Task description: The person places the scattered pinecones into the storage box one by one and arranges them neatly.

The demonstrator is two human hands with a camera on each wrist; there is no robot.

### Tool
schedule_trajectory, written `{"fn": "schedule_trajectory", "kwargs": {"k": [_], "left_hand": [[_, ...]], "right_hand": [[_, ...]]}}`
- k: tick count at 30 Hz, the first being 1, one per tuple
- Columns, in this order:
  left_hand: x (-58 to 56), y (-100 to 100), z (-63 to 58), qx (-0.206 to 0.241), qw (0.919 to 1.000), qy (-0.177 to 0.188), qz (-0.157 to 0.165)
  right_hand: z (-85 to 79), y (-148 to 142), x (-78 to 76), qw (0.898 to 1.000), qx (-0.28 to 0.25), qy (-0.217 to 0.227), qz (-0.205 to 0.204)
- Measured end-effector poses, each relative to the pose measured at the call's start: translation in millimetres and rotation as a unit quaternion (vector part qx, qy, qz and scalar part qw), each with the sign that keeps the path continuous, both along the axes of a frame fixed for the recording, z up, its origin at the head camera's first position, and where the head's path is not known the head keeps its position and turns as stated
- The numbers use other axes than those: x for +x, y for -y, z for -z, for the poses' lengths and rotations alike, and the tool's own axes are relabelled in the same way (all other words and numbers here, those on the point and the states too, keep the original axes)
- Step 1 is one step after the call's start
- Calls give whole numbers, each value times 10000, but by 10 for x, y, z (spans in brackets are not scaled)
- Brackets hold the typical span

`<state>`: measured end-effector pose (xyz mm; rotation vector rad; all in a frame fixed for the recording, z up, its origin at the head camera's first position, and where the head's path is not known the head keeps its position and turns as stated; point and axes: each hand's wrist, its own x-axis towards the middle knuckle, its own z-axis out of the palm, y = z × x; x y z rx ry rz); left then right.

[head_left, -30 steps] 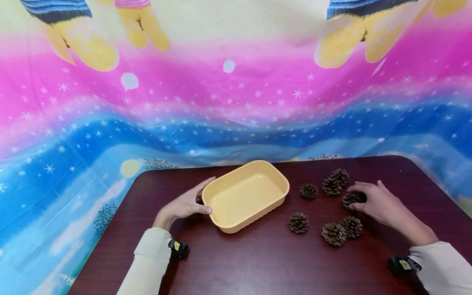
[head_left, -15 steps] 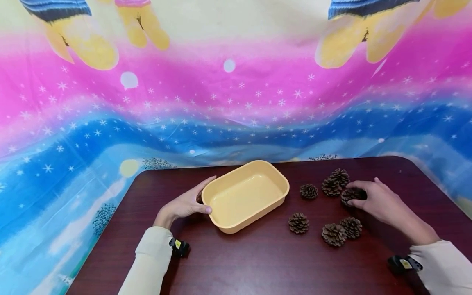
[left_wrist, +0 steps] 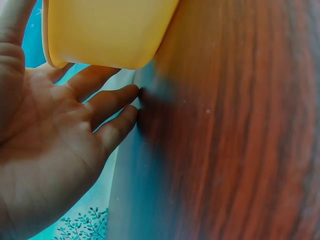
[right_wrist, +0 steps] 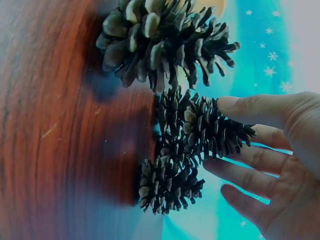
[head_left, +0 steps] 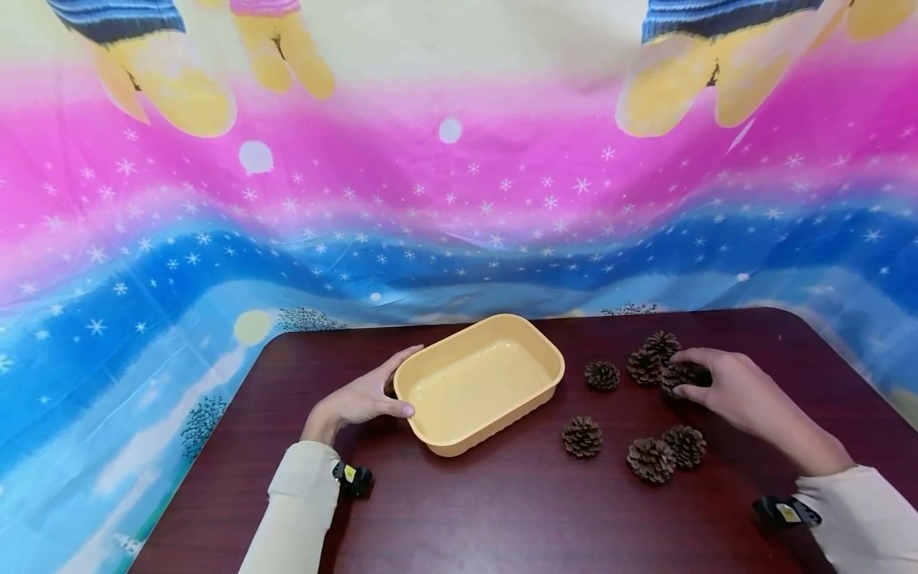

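My left hand [head_left: 362, 399] grips the narrow left end of a yellow plastic tub [head_left: 495, 426], thumb at the near rim and fingers along the outer wall. In the left wrist view the lower fingertips [left_wrist: 131, 112] reach down to the tabletop beside the tub [left_wrist: 110, 35]. Over on the right, my right hand [head_left: 746, 395] holds a brown pine cone [head_left: 676, 376] between thumb and fingers. Two more pine cones [head_left: 645, 366] sit right against it on the far side. In the right wrist view the thumb [right_wrist: 231, 102] lies on the held cone [right_wrist: 212, 127].
Between tub and right hand lie a lone pine cone [head_left: 602, 375] and, nearer, another pine cone [head_left: 582, 437]. A touching pair of pine cones [head_left: 651, 460] sits in front of the right hand. Behind the dark wooden table [head_left: 459, 518] hangs a printed snowflake cloth [head_left: 459, 199].
My right hand has shifted slightly left with its pine cone, which now meets the two cones beyond it. The left hand and tub stay in place.
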<state>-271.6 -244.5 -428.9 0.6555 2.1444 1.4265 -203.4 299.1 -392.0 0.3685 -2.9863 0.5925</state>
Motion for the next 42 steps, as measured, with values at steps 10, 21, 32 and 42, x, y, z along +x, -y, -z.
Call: {"fn": "schedule_trajectory", "kwargs": {"k": [10,21,32,42], "left_hand": [[17,5,17,45,10000,20,-55],[63,-12,32,375,9991,173,-133],[111,-32,42,510,9980,269,-240],[115,-17,40,485,9981,315,-206]], "right_hand": [[-55,49,-25,9995,77,-257,-190],[-157,217,-33,9982,119,-455,-365],[-238,427,-9,9942,-6,-870,-637],[-327,656,-30,9908,-133,-1019,-876]]}}
